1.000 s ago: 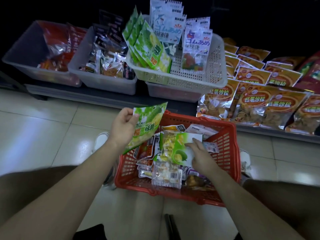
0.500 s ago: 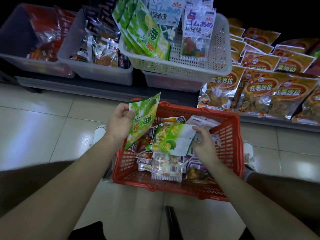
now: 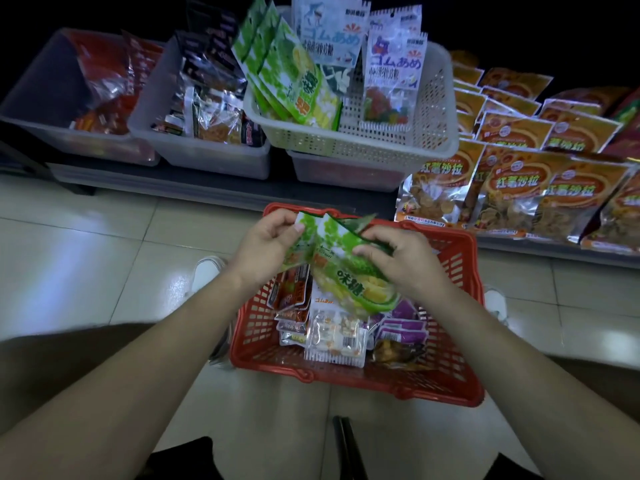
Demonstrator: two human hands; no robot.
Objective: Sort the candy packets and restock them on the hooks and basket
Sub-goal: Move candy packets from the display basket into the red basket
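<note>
The left hand (image 3: 266, 244) pinches a glossy green candy packet (image 3: 304, 230) by its top edge. The right hand (image 3: 401, 258) grips an overlapping second green packet (image 3: 349, 271), fingers curled over it. Both are above the red plastic mesh basket (image 3: 450, 386). A white perforated basket (image 3: 381, 147) stands at 12 o'clock, with bare tiled floor (image 3: 86, 254) at 9. The lower packets (image 3: 334, 336) are half hidden.

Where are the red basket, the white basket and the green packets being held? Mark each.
red basket (image 3: 433, 382), head view, near wall.
white basket (image 3: 346, 147), head view, perforated front wall.
green packets (image 3: 349, 271), head view, printed face of the front packet.
</note>
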